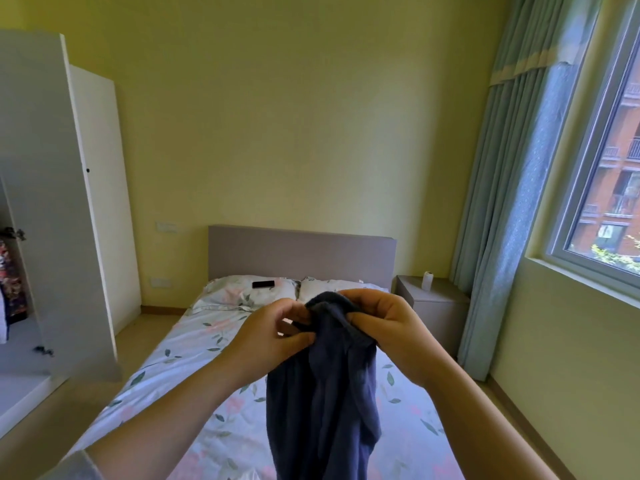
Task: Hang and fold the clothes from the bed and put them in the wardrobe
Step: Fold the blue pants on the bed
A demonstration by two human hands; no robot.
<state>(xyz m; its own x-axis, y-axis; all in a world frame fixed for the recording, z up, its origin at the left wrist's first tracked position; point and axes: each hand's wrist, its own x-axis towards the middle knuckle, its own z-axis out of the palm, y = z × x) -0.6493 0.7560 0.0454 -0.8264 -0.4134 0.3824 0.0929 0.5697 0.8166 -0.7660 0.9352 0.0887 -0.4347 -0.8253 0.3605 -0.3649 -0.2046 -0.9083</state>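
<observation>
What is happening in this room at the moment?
A person holds a dark blue garment up over the bed. The left hand and the right hand grip its bunched top, and the rest hangs loose, neither folded nor on a hanger. The wardrobe on the left stands open, with some clothes inside. A phone lies on a pillow.

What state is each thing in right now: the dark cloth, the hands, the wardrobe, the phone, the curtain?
Dark cloth: held up over the bed, hanging crumpled, unfolded.
Left hand: pinches the cloth's top edge.
Right hand: grips the cloth's top.
Wardrobe door: open.
Phone: lying flat on a pillow, screen dark.
Curtain: pulled aside.
</observation>
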